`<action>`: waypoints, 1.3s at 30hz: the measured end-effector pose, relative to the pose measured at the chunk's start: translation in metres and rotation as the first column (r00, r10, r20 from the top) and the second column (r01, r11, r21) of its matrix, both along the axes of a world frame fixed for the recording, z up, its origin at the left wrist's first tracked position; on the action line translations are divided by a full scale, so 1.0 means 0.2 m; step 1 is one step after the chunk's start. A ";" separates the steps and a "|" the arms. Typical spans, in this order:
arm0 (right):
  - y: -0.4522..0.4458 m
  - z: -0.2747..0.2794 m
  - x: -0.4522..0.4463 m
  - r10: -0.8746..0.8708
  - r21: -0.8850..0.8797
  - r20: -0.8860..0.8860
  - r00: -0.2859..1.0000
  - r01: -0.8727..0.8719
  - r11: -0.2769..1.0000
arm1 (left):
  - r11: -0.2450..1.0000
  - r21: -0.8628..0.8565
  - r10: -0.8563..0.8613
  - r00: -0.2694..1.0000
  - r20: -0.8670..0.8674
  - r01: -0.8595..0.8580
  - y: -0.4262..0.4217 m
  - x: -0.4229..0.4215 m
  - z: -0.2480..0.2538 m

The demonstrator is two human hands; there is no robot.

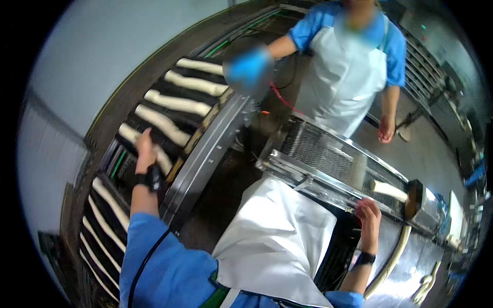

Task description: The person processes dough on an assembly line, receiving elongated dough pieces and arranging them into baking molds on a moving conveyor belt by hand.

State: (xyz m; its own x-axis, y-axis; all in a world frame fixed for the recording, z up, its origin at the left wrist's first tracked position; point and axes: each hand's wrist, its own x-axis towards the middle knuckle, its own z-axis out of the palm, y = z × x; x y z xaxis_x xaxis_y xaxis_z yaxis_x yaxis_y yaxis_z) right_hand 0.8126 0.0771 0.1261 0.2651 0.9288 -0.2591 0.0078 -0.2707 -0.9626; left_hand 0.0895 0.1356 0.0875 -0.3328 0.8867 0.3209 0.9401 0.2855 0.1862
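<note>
My left hand [146, 151] rests over the middle of a pale dough strip [128, 132] lying in a dark grooved tray [154, 117]. Its thumb points up and apart; the other fingers are partly hidden, but the hand looks stretched out rather than wrapped round the dough. Several similar strips lie beside it in the same tray. My right hand [368, 211] hovers by the near metal rail of a mesh conveyor [323, 149], fingers loosely bent and apart, with nothing in them. A short dough piece [389, 190] lies on the belt just beyond that hand.
Across the conveyor stands a co-worker in a white apron [341, 77], one blue-gloved hand [249, 66] at the tray's far end. Another tray with thinner dough strips [105, 233] is at lower left. A long dough rope [393, 262] and a twisted dough piece [427, 282] lie on a metal table [411, 256].
</note>
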 end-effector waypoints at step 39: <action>-1.36 -0.58 0.86 -0.919 0.267 0.391 0.044 0.951 0.159 | 0.901 0.382 -0.433 0.444 0.785 0.204 1.04 1.42 0.12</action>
State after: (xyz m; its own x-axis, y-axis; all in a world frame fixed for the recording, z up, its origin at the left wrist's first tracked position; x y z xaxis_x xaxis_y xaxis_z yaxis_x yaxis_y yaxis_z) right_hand 0.9851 -0.1951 0.0108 0.9741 -0.1898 0.1232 0.0386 -0.3970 -0.9170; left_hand 0.3741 0.3443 0.1107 -0.2464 0.9405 0.2338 0.3129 -0.1511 0.9377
